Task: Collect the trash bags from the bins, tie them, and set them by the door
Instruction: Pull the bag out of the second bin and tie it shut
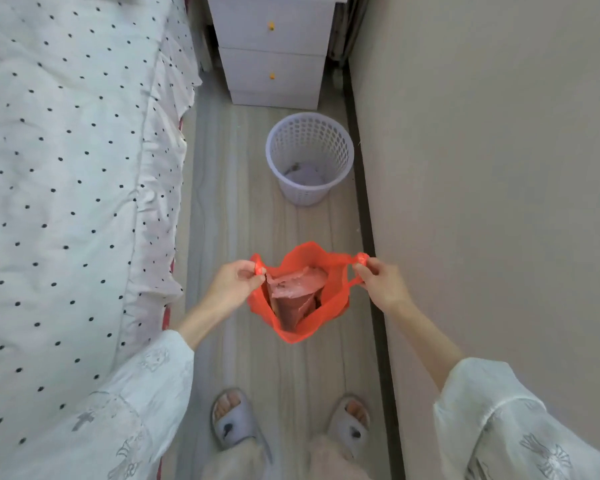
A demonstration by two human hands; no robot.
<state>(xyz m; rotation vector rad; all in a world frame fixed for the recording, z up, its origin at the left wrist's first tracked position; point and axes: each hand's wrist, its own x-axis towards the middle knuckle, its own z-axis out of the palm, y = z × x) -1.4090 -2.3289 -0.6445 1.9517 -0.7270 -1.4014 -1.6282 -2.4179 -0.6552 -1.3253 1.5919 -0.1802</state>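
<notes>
**Red bag held open by both handles over the floor**

Head view: in the lower middle of the frame a red plastic trash bag (297,303) hangs above the wood-look floor (243,202), its mouth pulled wide. The left hand (234,284) pinches the bag's left handle between thumb and curled fingers; the right hand (381,285) pinches the right handle in the same way, with a loop of the handle showing below its fingers. The fingertips of both hands are partly covered by bunched plastic, so the exact grip is hard to make out. Inside the bag lies crumpled pale pink material, too vague to name; the bag's bottom is hidden by its own sides.

Above the bag, in the upper middle of the frame, stands a white perforated wastebasket (309,157), well apart from the bag. It has no liner, and some small, unclear scraps lie on its bottom. Behind it is a white two-drawer nightstand (272,53) with orange knobs, its top cut off by the frame edge.

A bed with a dotted white cover (66,168) fills the left side, and a beige wall (499,150) the right. At the bottom edge, two feet in grey slippers (234,422) show, blurred, with pale sleeves cut off at both lower corners.
</notes>
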